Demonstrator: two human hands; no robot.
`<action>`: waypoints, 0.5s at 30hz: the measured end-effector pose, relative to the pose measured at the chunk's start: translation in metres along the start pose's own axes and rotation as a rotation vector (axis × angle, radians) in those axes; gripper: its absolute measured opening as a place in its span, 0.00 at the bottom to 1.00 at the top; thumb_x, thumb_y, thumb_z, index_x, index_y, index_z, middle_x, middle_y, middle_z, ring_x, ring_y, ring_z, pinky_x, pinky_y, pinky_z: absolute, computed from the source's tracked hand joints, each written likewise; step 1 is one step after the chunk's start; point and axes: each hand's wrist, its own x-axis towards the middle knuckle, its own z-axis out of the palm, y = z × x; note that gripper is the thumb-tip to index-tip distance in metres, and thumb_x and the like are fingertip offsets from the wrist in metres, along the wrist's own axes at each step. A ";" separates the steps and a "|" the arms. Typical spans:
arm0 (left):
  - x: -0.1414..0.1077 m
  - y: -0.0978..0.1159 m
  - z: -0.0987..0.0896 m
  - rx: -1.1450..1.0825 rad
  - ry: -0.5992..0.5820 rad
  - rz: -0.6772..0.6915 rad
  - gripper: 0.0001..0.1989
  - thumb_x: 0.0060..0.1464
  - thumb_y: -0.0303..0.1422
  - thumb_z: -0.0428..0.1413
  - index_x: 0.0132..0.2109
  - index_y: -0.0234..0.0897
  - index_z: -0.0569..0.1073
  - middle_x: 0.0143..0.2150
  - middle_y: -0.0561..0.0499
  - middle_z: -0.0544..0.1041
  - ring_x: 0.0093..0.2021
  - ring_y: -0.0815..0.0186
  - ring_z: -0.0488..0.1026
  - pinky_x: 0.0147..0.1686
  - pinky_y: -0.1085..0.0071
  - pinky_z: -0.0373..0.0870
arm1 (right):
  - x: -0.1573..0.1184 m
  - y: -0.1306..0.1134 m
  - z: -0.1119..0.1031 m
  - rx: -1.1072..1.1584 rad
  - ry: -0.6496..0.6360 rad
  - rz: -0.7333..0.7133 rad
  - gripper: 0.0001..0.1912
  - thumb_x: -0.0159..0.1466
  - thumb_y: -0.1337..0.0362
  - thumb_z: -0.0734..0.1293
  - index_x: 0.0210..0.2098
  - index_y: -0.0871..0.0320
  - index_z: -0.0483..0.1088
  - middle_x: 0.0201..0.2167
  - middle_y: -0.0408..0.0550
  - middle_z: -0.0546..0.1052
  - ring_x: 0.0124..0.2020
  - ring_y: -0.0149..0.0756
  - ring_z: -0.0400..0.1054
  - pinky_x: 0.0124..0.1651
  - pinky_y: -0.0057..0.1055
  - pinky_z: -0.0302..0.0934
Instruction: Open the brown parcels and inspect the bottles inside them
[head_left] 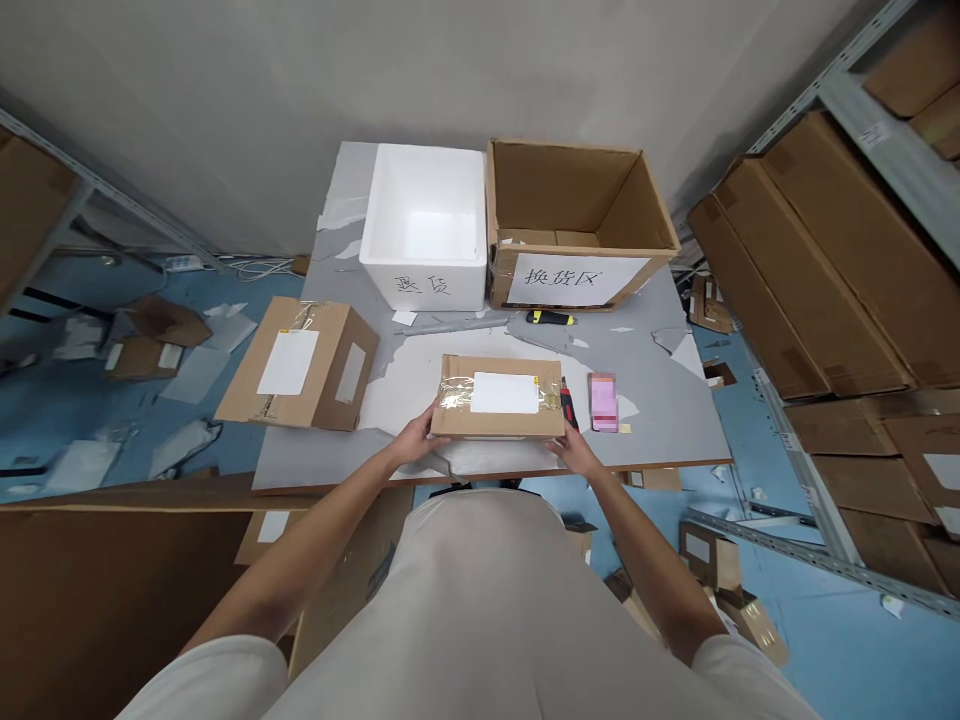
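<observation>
A small taped cardboard box (pixel 454 415) with a white label lies on the grey worktable, near its front edge. My left hand (pixel 417 440) grips its left end and my right hand (pixel 574 448) its lower right corner. A red and black cutter (pixel 568 405) lies against the box's right end, just above my right hand. Right of it is a phone (pixel 603 402) with a pink screen. Behind the box lies a yellow and black cutter (pixel 550 317).
A white foam box (pixel 427 285) and an open cardboard carton (pixel 645 262) stand at the table's back. A larger closed box (pixel 330 385) sits at the left edge. Shelves (pixel 810 480) with cartons flank the right; boxes and scraps litter the blue floor (pixel 847 640).
</observation>
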 end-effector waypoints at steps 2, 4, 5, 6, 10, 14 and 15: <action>0.002 0.005 0.000 -0.006 0.007 -0.003 0.48 0.29 0.40 0.69 0.60 0.38 0.64 0.59 0.42 0.70 0.60 0.51 0.64 0.59 0.55 0.59 | 0.004 0.000 0.005 0.023 0.051 -0.024 0.31 0.51 0.56 0.71 0.54 0.53 0.66 0.49 0.50 0.74 0.52 0.43 0.68 0.59 0.46 0.56; 0.004 0.014 -0.003 0.021 0.000 0.008 0.45 0.30 0.42 0.68 0.58 0.37 0.66 0.56 0.42 0.72 0.57 0.51 0.67 0.56 0.56 0.64 | 0.006 -0.004 0.003 0.021 0.080 -0.041 0.26 0.52 0.53 0.70 0.49 0.55 0.69 0.44 0.50 0.76 0.47 0.42 0.70 0.55 0.43 0.60; 0.005 0.021 -0.004 0.050 0.004 0.026 0.43 0.32 0.43 0.68 0.57 0.37 0.67 0.55 0.42 0.73 0.56 0.51 0.69 0.54 0.57 0.66 | 0.006 -0.008 0.001 0.011 0.091 -0.052 0.24 0.53 0.52 0.69 0.47 0.56 0.70 0.42 0.50 0.77 0.45 0.42 0.70 0.53 0.42 0.62; 0.007 0.027 -0.006 0.084 0.015 0.049 0.40 0.34 0.45 0.67 0.56 0.37 0.68 0.53 0.42 0.74 0.53 0.52 0.70 0.53 0.59 0.68 | 0.007 -0.012 -0.002 -0.001 0.099 -0.068 0.23 0.54 0.51 0.68 0.45 0.57 0.70 0.41 0.50 0.77 0.44 0.41 0.70 0.51 0.41 0.63; 0.023 0.050 -0.012 0.180 0.088 0.085 0.33 0.44 0.52 0.60 0.52 0.35 0.72 0.48 0.43 0.77 0.46 0.55 0.74 0.46 0.62 0.71 | 0.012 -0.034 -0.013 -0.101 0.169 -0.130 0.23 0.59 0.46 0.61 0.42 0.58 0.71 0.38 0.48 0.77 0.40 0.40 0.70 0.46 0.36 0.63; 0.046 0.054 -0.011 0.231 0.184 -0.116 0.34 0.44 0.57 0.56 0.48 0.33 0.75 0.43 0.41 0.79 0.41 0.54 0.76 0.37 0.64 0.71 | 0.030 -0.044 -0.008 -0.273 0.290 -0.041 0.25 0.60 0.42 0.58 0.32 0.56 0.73 0.30 0.48 0.77 0.36 0.43 0.70 0.43 0.38 0.63; 0.051 0.053 -0.010 0.256 0.211 -0.160 0.34 0.43 0.58 0.56 0.46 0.33 0.76 0.43 0.41 0.79 0.41 0.54 0.76 0.36 0.65 0.71 | 0.036 -0.044 -0.005 -0.293 0.317 -0.001 0.25 0.59 0.41 0.58 0.30 0.56 0.73 0.29 0.48 0.77 0.36 0.44 0.70 0.43 0.39 0.62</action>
